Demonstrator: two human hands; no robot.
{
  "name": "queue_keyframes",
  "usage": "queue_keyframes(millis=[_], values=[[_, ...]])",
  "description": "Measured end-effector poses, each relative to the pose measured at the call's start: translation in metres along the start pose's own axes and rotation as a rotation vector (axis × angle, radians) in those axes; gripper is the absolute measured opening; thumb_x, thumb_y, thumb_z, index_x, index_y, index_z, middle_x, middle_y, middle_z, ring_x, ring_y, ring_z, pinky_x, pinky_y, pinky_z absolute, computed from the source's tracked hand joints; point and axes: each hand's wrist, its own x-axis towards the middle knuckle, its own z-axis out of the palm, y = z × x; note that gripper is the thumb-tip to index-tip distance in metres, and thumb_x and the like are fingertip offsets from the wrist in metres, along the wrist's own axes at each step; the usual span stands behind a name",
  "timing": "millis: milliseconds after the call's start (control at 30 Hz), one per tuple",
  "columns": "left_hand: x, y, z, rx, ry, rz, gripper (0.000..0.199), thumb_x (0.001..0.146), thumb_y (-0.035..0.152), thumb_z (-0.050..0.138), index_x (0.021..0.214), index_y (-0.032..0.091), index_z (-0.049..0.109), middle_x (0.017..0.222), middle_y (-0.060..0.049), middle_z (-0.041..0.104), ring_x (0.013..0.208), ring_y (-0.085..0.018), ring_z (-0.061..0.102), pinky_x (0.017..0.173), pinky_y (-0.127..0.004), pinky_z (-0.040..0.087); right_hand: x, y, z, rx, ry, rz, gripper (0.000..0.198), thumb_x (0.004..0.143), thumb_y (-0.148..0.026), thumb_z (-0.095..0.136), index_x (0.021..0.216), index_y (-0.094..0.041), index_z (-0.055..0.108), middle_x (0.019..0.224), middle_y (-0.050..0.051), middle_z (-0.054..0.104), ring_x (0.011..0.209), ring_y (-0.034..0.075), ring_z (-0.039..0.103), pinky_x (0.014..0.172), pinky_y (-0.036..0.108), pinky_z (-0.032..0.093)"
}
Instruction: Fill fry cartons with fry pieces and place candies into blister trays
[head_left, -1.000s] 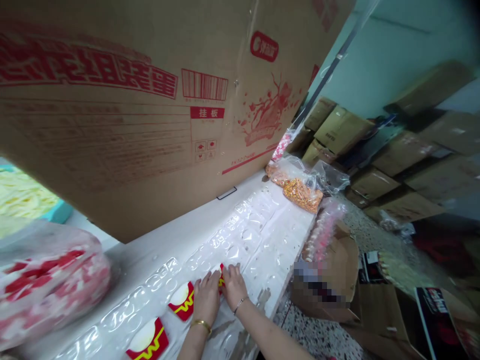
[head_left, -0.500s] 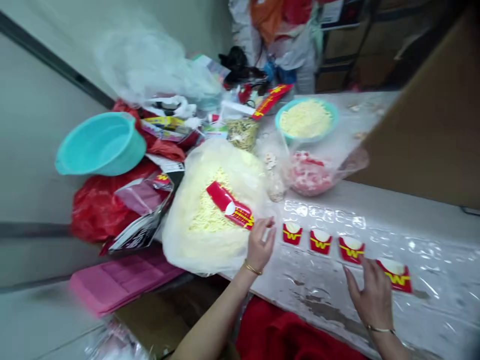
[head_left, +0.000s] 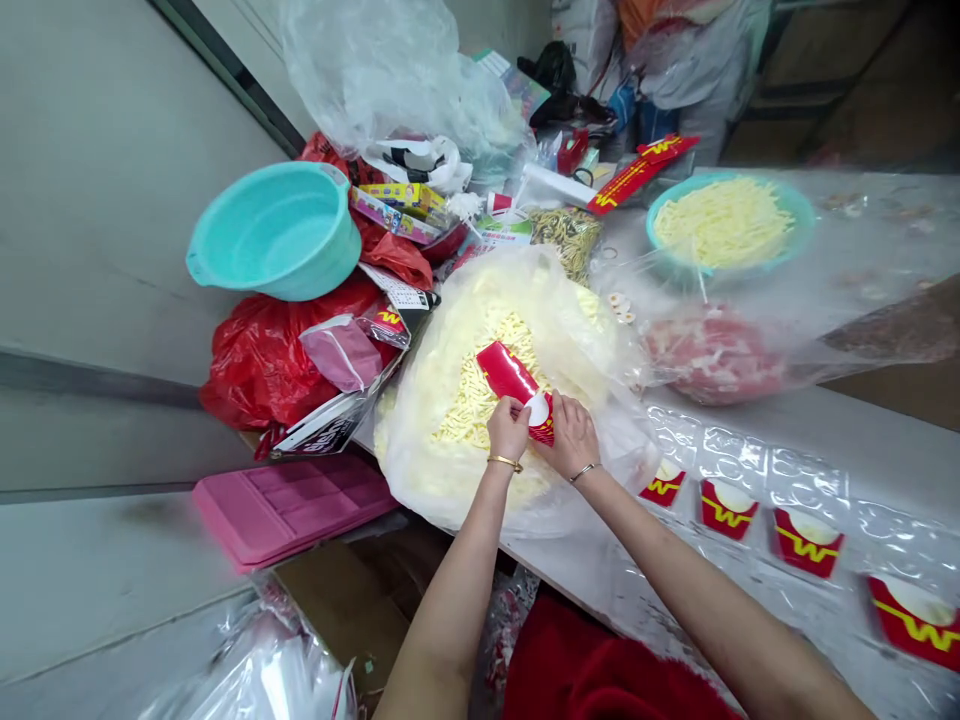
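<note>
A stack of small red french-fry cartons (head_left: 510, 375) with a white oval at its near end lies slanted on top of a heap of tiny pale yellow sticks (head_left: 465, 400) in a large clear plastic bag (head_left: 412, 470). My left hand (head_left: 510, 428) pinches the near end of the stack from the left, thumb and fingertips by the white oval. From the right, my right hand (head_left: 571, 435) grips the same end, its fingers curled along the edge. Single red cartons with a yellow W, such as one carton (head_left: 729, 510), lie in a row on the plastic-covered table to the right.
A turquoise basin (head_left: 274, 235) rests on red bags (head_left: 259, 350) at left. Behind right stand a turquoise bowl (head_left: 806, 215) of pale sticks and a bag of pink-and-white pieces (head_left: 716, 355). A pink tray (head_left: 300, 505) juts out at the near left table edge.
My right hand has left the row of cartons and come left to the carton stack. My left hand now pinches the stack. The view has shifted left.
</note>
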Motion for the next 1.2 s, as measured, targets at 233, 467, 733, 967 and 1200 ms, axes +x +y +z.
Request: queue_keyframes(millis=[233,467,733,967,1200], values=[[0.02,-0.012,-0.04,-0.29,0.229,-0.199,0.009,0.085,0.024,0.047,0.08,0.019,0.04,0.065,0.004,0.047,0.059,-0.009,0.049,0.06,-0.02,0.04,0.008,0.002,-0.001,-0.027,0.019,0.041,0.082,0.075,-0.05,0.061,0.138,-0.008,0.028,0.126,0.02,0.046,0.116,0.033,0.039,0.097,0.047,0.034],[-0.026,-0.009,-0.067,-0.314,-0.273,0.067,0.012,0.087,0.03,0.048,0.085,0.019,0.045,0.07,0.002,0.055,0.066,-0.011,0.055,0.063,-0.021,0.044,-0.022,-0.028,-0.007,0.132,-0.059,-0.099,0.089,0.079,-0.042,0.057,0.146,-0.008,0.009,0.132,0.021,0.042,0.12,0.033,0.041,0.099,0.049,0.036],[-0.042,-0.047,-0.102,0.734,-0.438,0.084,0.024,0.079,0.014,0.053,0.102,0.019,0.052,0.108,-0.008,0.053,0.089,-0.019,0.059,0.074,-0.029,0.045,-0.087,-0.008,0.001,0.231,-0.593,-0.107,0.071,0.071,-0.04,0.066,0.131,-0.012,0.041,0.117,0.016,0.054,0.105,0.027,0.055,0.088,0.039,0.047],[-0.024,-0.041,-0.083,0.829,-0.427,0.394,0.049,0.074,0.011,0.054,0.121,0.024,0.046,0.111,-0.007,0.052,0.101,-0.024,0.051,0.081,-0.034,0.043,-0.088,-0.005,-0.01,0.387,-0.666,-0.055,0.085,0.071,-0.054,0.068,0.137,-0.012,0.034,0.125,0.018,0.051,0.112,0.03,0.053,0.095,0.044,0.044],[-0.004,-0.062,-0.076,0.436,-0.332,0.283,0.007,0.079,0.02,0.053,0.073,0.018,0.051,0.079,-0.003,0.051,0.075,-0.015,0.05,0.068,-0.026,0.04,-0.084,-0.003,-0.008,0.423,-0.318,0.048,0.089,0.074,-0.055,0.065,0.142,-0.014,0.023,0.134,0.019,0.043,0.124,0.031,0.043,0.102,0.049,0.039]])
